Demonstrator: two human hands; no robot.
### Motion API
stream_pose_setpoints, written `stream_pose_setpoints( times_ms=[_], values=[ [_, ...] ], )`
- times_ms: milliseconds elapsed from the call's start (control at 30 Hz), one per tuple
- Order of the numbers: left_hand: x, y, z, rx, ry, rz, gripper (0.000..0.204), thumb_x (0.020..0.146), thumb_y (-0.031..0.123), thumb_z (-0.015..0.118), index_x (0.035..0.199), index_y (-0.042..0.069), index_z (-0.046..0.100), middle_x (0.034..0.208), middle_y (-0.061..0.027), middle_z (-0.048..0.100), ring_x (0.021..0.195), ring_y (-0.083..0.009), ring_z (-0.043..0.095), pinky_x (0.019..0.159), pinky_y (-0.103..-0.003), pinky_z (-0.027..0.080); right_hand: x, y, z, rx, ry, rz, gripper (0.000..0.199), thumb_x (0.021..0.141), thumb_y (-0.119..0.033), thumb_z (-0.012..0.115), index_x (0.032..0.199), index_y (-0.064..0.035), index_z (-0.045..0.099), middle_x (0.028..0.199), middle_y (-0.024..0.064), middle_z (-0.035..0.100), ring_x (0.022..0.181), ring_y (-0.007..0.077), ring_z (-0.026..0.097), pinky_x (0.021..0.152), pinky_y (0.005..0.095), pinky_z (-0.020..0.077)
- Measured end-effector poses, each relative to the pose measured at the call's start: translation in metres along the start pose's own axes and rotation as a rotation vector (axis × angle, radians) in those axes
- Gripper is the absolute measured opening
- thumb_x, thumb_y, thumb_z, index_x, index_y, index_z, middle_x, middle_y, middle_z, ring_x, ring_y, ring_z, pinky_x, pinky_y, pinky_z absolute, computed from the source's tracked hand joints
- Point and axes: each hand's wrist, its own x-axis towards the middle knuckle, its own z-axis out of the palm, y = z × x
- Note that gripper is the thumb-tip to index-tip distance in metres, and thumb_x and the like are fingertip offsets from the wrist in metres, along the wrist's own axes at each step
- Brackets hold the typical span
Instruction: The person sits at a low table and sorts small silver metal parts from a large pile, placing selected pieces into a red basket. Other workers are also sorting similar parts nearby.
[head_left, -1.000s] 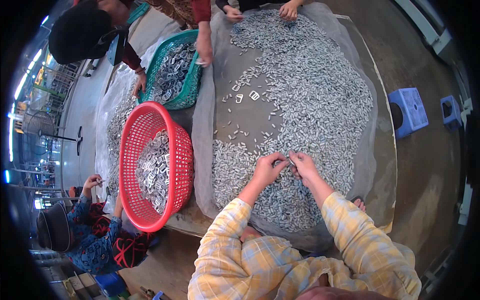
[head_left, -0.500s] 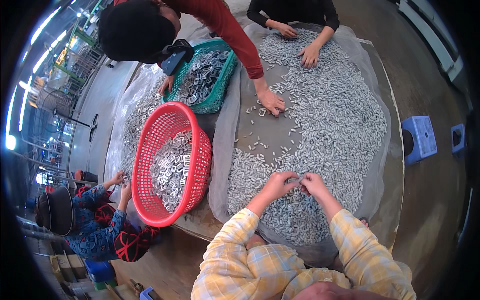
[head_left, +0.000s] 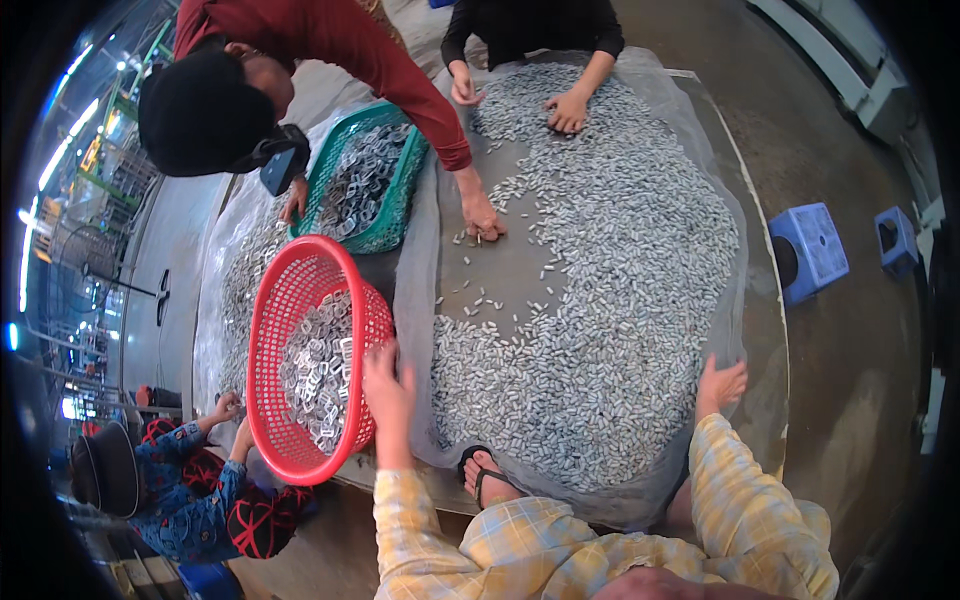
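Note:
A wide heap of small silver metal pieces [head_left: 600, 300] covers a grey sheet [head_left: 420, 260] spread over the table. My left hand [head_left: 388, 385] rests on the rim of a red plastic basket [head_left: 272, 320] that is tilted and holds more metal pieces. My right hand [head_left: 720, 385] lies with fingers apart on the right edge of the sheet, beside the heap. Neither hand holds a piece. My yellow checked sleeves come up from the lower edge, and my foot in a sandal [head_left: 485, 475] shows below the sheet.
A person in a red sleeve [head_left: 400, 70] leans in with a hand [head_left: 482, 215] on the sheet. Another person's hands [head_left: 565, 110] sort at the far side. A green basket [head_left: 365, 185] holds metal parts. A blue stool [head_left: 812, 250] stands at right. A person crouches at lower left [head_left: 190, 490].
My hands were together over the heap's near edge; now they have parted, the left to the red basket's rim, the right to the sheet's right edge. The view has shifted nearer.

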Motion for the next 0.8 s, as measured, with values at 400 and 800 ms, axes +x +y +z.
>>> stream_pose_setpoints(
  times_ms=[400, 800],
  values=[
    [-0.214, -0.088, 0.093, -0.582, -0.225, -0.848, 0.113, 0.052, 0.025, 0.089, 0.136, -0.006, 0.02, 0.131, -0.0239, 0.041, 0.12, -0.0327, 0.043, 0.101, -0.039, 0.036, 0.013, 0.114, -0.035, 0.013, -0.518, 0.12, 0.101, 0.054, -0.064, 0.076, 0.127, -0.0037, 0.044, 0.122, 0.0186, 0.054, 0.117, 0.0354, 0.049, 0.097, 0.0514, 0.0356],
    [-0.199, -0.025, 0.056, -0.849, -0.338, -1.27, 0.08, 0.065, 0.006, 0.078, 0.13, 0.01, 0.031, 0.122, -0.0158, 0.047, 0.103, -0.0285, 0.053, 0.069, -0.046, 0.052, 0.014, 0.12, -0.034, -0.287, -0.7, -0.557, 0.039, 0.072, -0.023, 0.063, 0.101, 0.0023, 0.063, 0.105, 0.0252, 0.062, 0.099, 0.0413, 0.059, 0.09, 0.0484, 0.0442]
  ],
)
